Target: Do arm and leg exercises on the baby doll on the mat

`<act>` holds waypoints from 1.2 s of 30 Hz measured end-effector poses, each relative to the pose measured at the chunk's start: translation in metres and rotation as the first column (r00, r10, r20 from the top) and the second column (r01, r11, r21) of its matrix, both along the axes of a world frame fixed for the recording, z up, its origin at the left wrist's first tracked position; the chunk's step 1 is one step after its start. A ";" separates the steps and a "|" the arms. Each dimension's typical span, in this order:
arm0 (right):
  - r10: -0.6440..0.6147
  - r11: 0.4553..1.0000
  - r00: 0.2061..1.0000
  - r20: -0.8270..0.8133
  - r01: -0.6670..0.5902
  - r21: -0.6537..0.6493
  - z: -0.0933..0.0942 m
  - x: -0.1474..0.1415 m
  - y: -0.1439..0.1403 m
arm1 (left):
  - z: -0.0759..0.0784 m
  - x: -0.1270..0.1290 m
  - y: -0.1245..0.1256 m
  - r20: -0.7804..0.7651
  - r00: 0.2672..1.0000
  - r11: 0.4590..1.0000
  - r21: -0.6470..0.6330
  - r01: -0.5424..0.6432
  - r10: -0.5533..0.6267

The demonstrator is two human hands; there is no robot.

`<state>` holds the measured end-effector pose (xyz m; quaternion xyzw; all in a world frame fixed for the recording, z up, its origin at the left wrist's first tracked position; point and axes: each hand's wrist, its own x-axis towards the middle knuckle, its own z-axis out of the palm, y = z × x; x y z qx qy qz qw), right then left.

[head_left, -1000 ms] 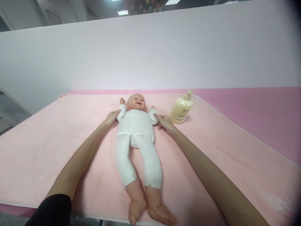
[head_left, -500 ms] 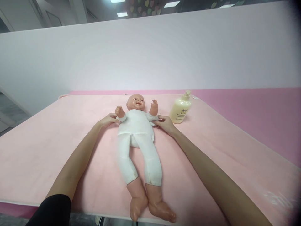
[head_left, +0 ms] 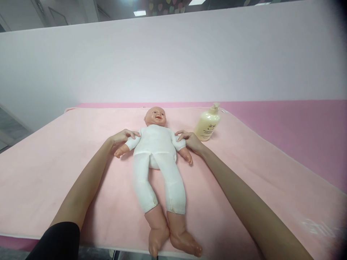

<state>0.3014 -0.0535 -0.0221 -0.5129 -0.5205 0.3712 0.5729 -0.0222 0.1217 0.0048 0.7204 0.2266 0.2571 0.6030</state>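
Doll (head_left: 155, 144) face up on pink blanket (head_left: 244, 173), arms lowered. Left hand (head_left: 120, 138) and right hand (head_left: 191, 140) loosely open, fingertips touching doll's upper sleeves. Lotion bottle (head_left: 207, 124) just beyond right hand.

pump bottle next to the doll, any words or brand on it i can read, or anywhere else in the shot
Pump bottle: a small dark logo and a few lines of print on its front, too small and blurred to read.
Doll, its white suit and the pink blanket: no text.
Nothing in this picture can be quoted.
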 end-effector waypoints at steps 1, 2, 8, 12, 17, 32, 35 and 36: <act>-0.002 1.000 1.000 -0.007 0.002 0.002 0.000 0.000 0.000 | -0.001 0.000 0.001 -0.021 0.999 0.999 -0.018 0.031 -0.031; -0.005 1.000 1.000 -0.015 0.005 0.007 0.000 0.000 0.000 | -0.002 -0.001 0.002 -0.050 0.996 0.997 -0.043 0.070 -0.072; -0.083 0.995 0.994 -0.065 0.080 -0.053 0.006 -0.007 -0.002 | -0.007 0.003 0.005 0.018 1.000 0.988 -0.151 0.023 -0.020; -0.104 0.990 0.993 -0.056 0.098 -0.100 0.007 -0.011 -0.001 | -0.008 0.011 0.001 0.119 0.992 0.982 -0.190 -0.011 0.034; -0.154 0.983 0.988 -0.005 0.153 -0.101 0.004 -0.010 0.003 | -0.006 0.020 -0.004 0.123 0.971 0.950 -0.263 -0.166 0.204; -0.254 0.947 0.958 0.136 0.275 -0.165 0.005 -0.014 0.008 | -0.007 0.039 -0.010 0.081 0.916 0.919 -0.009 -0.393 0.393; -0.254 0.954 0.962 0.102 0.267 -0.135 0.005 -0.014 0.008 | -0.006 0.043 -0.012 0.057 0.909 0.905 0.088 -0.416 0.412; -0.245 0.957 0.964 0.102 0.257 -0.132 0.004 -0.013 0.008 | -0.007 0.044 -0.012 0.047 0.905 0.897 0.117 -0.425 0.423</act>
